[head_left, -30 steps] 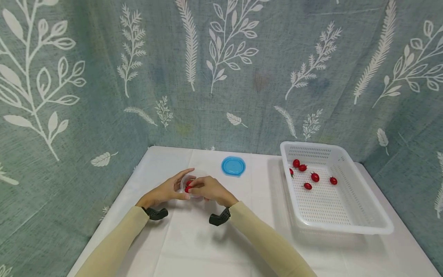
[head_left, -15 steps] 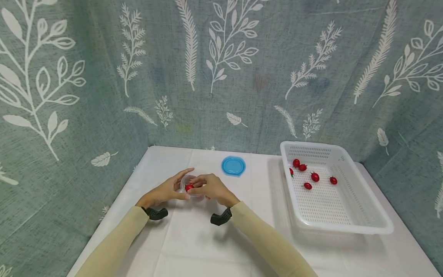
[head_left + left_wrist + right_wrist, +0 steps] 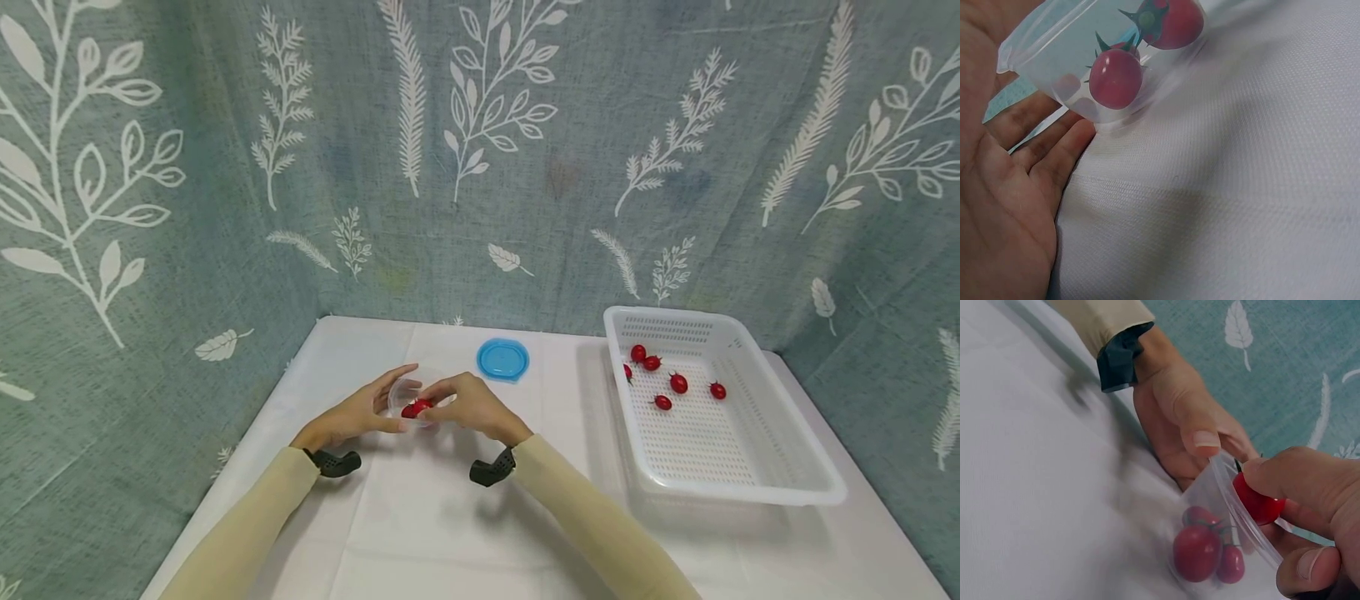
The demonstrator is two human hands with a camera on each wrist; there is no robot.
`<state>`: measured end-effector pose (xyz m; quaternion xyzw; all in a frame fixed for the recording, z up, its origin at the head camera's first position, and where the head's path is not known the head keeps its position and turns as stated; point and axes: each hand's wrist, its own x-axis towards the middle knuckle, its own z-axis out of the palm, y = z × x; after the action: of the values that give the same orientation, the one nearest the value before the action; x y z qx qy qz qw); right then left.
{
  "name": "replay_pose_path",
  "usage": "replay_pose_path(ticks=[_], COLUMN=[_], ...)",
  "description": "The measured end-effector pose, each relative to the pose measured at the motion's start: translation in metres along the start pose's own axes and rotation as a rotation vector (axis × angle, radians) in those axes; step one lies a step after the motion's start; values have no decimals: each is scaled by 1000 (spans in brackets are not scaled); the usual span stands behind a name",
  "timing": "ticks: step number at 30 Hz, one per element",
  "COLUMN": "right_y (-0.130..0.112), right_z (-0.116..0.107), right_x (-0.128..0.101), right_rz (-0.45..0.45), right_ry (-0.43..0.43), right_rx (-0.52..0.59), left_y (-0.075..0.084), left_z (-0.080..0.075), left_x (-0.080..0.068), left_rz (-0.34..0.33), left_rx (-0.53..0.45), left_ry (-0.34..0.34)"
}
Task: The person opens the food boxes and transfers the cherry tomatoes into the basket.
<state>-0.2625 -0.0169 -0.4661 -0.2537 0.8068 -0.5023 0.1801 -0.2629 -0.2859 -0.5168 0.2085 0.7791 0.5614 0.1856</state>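
My left hand (image 3: 352,417) holds a clear plastic cup (image 3: 1054,50), its thumb at the rim and its fingers curved round the far side. Several red cherry tomatoes (image 3: 1197,553) with green stems lie in the bottom of the cup, seen through its wall. At the cup's mouth my right hand (image 3: 476,407) pinches one cherry tomato (image 3: 1260,500) between thumb and fingers. This tomato is level with the rim, above the others. Part of the cup is hidden behind my fingers in the head view.
A blue lid (image 3: 502,360) lies on the white tabletop (image 3: 420,517) behind the hands. On the right stands a white perforated basket (image 3: 787,450) with several cherry tomatoes (image 3: 678,383) inside. Patterned grey-green cloth (image 3: 450,233) surrounds the table at the back and sides.
My right hand has drawn back slightly to the right from inside the cup, with a cherry tomato now showing at its fingertips. My left hand keeps its hold on the cup.
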Motion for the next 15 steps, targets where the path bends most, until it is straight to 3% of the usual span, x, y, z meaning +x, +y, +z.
replay_pose_path(ticks=[8, 15], right_y=[0, 0], right_z=[-6, -16], right_x=[-2, -7], right_rz=[-78, -58], right_ry=[25, 57], right_rx=[-27, -50], left_y=[-1, -1], left_z=[1, 0], left_x=[-1, 1], left_rz=[-12, -28], left_rx=[4, 15], left_ry=[5, 19])
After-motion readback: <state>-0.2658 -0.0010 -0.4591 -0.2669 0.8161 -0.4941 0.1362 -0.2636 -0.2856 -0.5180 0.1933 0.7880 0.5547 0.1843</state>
